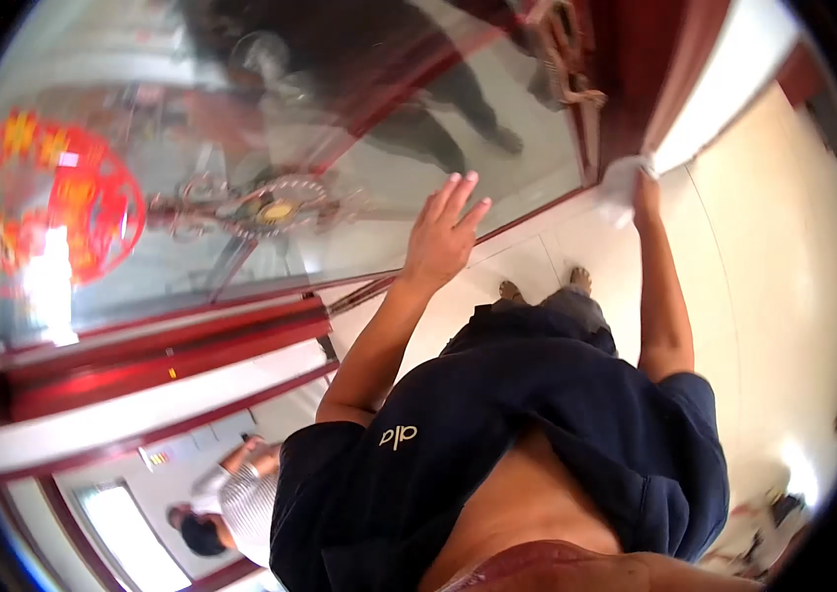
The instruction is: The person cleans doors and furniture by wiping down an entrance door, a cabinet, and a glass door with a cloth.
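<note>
My left hand [443, 232] is raised in front of a large glass panel [359, 212] with a dark red frame. Its fingers are stretched and apart, with nothing in them; whether the palm touches the glass I cannot tell. To the right, my right arm reaches forward, and my right hand [646, 189] is closed on a white cloth [622, 189], blurred and hanging near the panel's lower corner. An ornate metal decoration [275, 209] with a gold centre runs across the glass. Left of it is a round red and gold sticker [48, 202].
Beige floor tiles [724, 257] lie below, with my feet [581, 279] close to the panel. A person in a striped top [249, 498] is at lower left, beyond a red frame rail [172, 355]. Assorted items [779, 528] lie at lower right. Dark reflections show in the glass.
</note>
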Demonstrator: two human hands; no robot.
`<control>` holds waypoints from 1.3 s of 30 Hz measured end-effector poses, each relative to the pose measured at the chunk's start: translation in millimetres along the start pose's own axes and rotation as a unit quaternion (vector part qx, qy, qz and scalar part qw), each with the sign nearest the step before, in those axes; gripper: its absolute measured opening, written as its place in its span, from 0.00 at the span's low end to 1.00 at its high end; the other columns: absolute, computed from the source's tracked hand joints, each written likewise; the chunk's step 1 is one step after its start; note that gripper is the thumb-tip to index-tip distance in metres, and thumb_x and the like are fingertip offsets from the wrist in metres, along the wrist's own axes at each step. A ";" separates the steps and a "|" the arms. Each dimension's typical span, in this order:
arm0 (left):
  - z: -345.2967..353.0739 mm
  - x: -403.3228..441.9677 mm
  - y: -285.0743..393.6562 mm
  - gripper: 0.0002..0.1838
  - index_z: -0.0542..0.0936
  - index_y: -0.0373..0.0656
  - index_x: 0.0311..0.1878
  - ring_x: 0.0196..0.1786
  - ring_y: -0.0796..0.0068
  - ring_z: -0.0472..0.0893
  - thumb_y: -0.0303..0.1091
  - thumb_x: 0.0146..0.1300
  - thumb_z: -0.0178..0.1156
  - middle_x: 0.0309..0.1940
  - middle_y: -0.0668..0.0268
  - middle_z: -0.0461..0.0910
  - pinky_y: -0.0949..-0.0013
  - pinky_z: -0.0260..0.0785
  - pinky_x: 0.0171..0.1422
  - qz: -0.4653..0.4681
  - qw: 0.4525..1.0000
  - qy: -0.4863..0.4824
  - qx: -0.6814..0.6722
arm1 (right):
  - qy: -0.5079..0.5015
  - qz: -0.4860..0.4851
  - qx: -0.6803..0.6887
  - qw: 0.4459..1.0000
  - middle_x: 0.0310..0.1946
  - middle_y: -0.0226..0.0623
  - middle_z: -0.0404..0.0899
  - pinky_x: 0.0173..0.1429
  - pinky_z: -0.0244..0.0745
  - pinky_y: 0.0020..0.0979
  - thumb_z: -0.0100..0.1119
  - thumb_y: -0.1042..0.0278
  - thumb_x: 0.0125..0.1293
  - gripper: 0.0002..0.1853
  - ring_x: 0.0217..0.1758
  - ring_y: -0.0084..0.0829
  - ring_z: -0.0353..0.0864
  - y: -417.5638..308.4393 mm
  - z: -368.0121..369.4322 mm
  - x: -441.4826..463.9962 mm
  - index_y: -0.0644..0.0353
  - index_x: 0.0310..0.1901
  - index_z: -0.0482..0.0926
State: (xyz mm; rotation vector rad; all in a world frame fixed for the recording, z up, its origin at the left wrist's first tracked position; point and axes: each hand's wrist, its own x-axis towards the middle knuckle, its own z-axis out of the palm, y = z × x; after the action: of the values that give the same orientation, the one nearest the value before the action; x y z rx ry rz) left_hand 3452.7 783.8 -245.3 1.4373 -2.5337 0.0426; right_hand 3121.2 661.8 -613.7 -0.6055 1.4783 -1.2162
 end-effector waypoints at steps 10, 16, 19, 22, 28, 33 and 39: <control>34.7 -20.6 39.6 0.24 0.73 0.41 0.67 0.74 0.52 0.63 0.34 0.68 0.58 0.71 0.55 0.68 0.56 0.59 0.76 -0.253 0.950 -0.041 -0.180 | -0.333 0.062 0.003 0.941 0.47 0.38 0.82 0.59 0.74 0.33 0.55 0.52 0.73 0.23 0.49 0.30 0.81 -50.5 24.5 -39.5 0.68 0.53 0.79; 52.4 -93.6 40.2 0.34 0.63 0.41 0.74 0.72 0.52 0.69 0.44 0.69 0.62 0.67 0.51 0.72 0.56 0.61 0.74 -0.377 0.835 0.005 -0.400 | -0.454 0.159 -0.061 0.875 0.42 0.35 0.83 0.50 0.75 0.29 0.54 0.58 0.73 0.18 0.44 0.27 0.80 -143.3 135.9 -208.7 0.65 0.51 0.80; 64.5 -131.0 35.2 0.41 0.59 0.38 0.75 0.68 0.55 0.73 0.45 0.66 0.66 0.64 0.49 0.74 0.58 0.64 0.71 -0.370 0.776 0.070 -0.506 | -0.489 0.126 -0.080 0.859 0.41 0.35 0.83 0.48 0.76 0.29 0.54 0.58 0.73 0.17 0.41 0.26 0.81 -147.1 170.5 -266.2 0.66 0.50 0.80; 69.7 -171.7 24.9 0.40 0.57 0.36 0.75 0.66 0.62 0.74 0.37 0.66 0.67 0.64 0.54 0.73 0.60 0.69 0.66 -0.379 0.742 0.105 -0.542 | -0.540 0.112 -0.148 0.821 0.42 0.33 0.83 0.47 0.77 0.30 0.54 0.57 0.74 0.18 0.42 0.26 0.81 -144.4 199.8 -309.0 0.65 0.51 0.79; 80.1 -275.8 6.1 0.48 0.58 0.34 0.73 0.64 0.56 0.76 0.45 0.56 0.72 0.61 0.46 0.74 0.57 0.68 0.66 -0.484 0.655 0.112 -0.570 | -0.591 0.023 -0.338 0.732 0.38 0.33 0.81 0.40 0.76 0.30 0.56 0.56 0.71 0.20 0.36 0.25 0.79 -98.6 255.1 -400.2 0.66 0.53 0.76; 101.3 -333.8 0.5 0.52 0.53 0.34 0.75 0.69 0.59 0.71 0.46 0.55 0.71 0.66 0.48 0.70 0.59 0.63 0.72 -0.378 0.584 0.203 -0.689 | -0.602 -0.105 -0.468 0.638 0.49 0.51 0.81 0.56 0.76 0.39 0.59 0.60 0.66 0.28 0.52 0.42 0.82 -71.2 279.9 -446.9 0.68 0.63 0.69; 119.8 -348.6 8.0 0.33 0.68 0.36 0.69 0.60 0.66 0.77 0.44 0.65 0.63 0.58 0.57 0.78 0.62 0.68 0.66 -0.328 0.508 0.221 -0.766 | -0.564 -0.226 -0.605 0.515 0.51 0.55 0.79 0.61 0.72 0.40 0.63 0.53 0.66 0.28 0.55 0.47 0.80 -83.1 299.3 -477.8 0.69 0.58 0.73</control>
State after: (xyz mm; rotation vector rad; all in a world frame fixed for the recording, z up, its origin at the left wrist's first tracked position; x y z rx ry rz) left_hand 3596.1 1065.7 -434.8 1.0115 -0.6050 -1.3372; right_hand 3519.6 937.9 -314.1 -2.2816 0.6927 0.3474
